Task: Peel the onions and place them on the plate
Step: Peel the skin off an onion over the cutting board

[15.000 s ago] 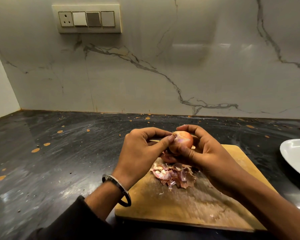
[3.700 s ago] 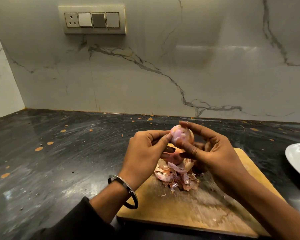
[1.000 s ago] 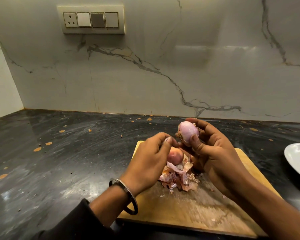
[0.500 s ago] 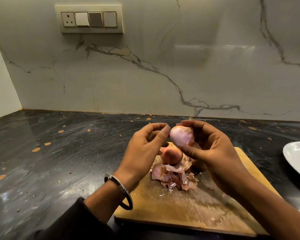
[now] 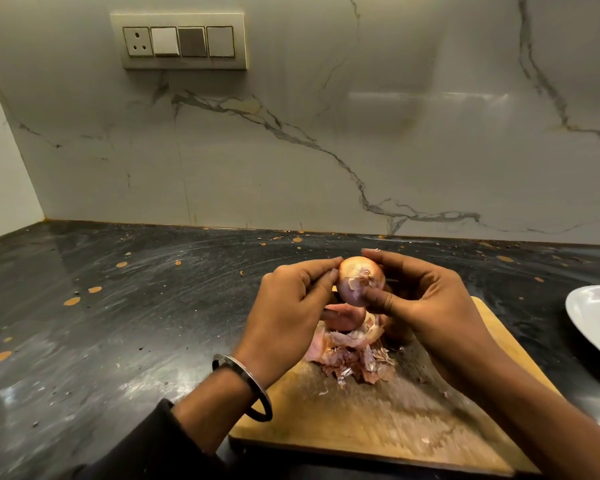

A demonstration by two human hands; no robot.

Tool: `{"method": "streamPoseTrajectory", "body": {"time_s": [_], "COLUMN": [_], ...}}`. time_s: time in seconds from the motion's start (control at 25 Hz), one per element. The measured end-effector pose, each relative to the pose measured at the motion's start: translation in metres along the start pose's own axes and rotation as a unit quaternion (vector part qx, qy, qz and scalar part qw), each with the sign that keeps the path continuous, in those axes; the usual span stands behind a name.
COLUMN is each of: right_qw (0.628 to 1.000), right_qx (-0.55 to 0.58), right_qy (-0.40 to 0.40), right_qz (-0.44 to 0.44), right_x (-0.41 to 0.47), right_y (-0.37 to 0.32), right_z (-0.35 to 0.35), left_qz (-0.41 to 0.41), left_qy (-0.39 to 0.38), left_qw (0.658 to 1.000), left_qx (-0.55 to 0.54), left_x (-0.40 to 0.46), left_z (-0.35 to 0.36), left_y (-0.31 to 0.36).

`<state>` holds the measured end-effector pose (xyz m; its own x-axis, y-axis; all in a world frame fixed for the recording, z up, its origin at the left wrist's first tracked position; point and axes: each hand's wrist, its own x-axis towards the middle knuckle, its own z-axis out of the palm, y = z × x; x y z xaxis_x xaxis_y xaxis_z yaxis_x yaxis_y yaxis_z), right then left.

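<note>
Dark speckled worktop (image 5: 118,323) w/ marble wall behind. Right hand (image 5: 426,306) grips the onion (image 5: 359,280) above the cutting board (image 5: 378,420); left hand (image 5: 291,306) pinches at its skin. A sec ago left hand was down at the peel pile (image 5: 354,358); now it's back up, so peeling resumes. 2nd onion (image 5: 347,317) sits on the pile. Plate (image 5: 593,317) at worktop's right edge. No readable writing

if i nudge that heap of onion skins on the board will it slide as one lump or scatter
The onion skins look like thin, dry, separate flakes, so a nudge would probably scatter them rather than move one lump. They seem very light and floppy, so a draught might shift them. The second onion resting on the heap is round and would likely roll off across the cutting board.
</note>
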<state>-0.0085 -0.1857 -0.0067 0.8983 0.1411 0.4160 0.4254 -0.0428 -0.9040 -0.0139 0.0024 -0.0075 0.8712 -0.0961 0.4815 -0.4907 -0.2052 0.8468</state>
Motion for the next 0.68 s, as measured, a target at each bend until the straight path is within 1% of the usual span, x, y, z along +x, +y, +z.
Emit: {"method": "streamPoseTrajectory", "body": {"time_s": [0.12,0.24,0.4,0.56,0.68], "right_qw": [1.000,1.000,1.000,1.000,1.000], "right_qx": [-0.006,0.007,-0.005,-0.014,0.001], "right_qy": [0.003,0.005,-0.006,0.000,0.006], "right_qz": [0.001,0.000,0.002,0.003,0.007], "right_x": [0.0005,0.0003,0.0003,0.0002,0.0012], "right_y": [0.0007,0.0012,-0.0007,0.0016,0.0036], "right_z": [-0.0009,-0.0011,-0.0016,-0.0005,0.0007], "left_qz": [0.026,0.065,0.084,0.099,0.102], "left_qy": [0.026,0.056,0.059,0.057,0.054], "left_qw": [0.998,0.994,0.993,0.989,0.985], "left_qx": [0.058,0.066,0.059,0.098,0.128], "left_x": [-0.0010,-0.0015,-0.0034,-0.0033,-0.0038], "left_z": [-0.0001,-0.0015,-0.0009,-0.0011,-0.0002], "left_y": [-0.0007,0.0006,0.0030,0.0034,0.0040]}}
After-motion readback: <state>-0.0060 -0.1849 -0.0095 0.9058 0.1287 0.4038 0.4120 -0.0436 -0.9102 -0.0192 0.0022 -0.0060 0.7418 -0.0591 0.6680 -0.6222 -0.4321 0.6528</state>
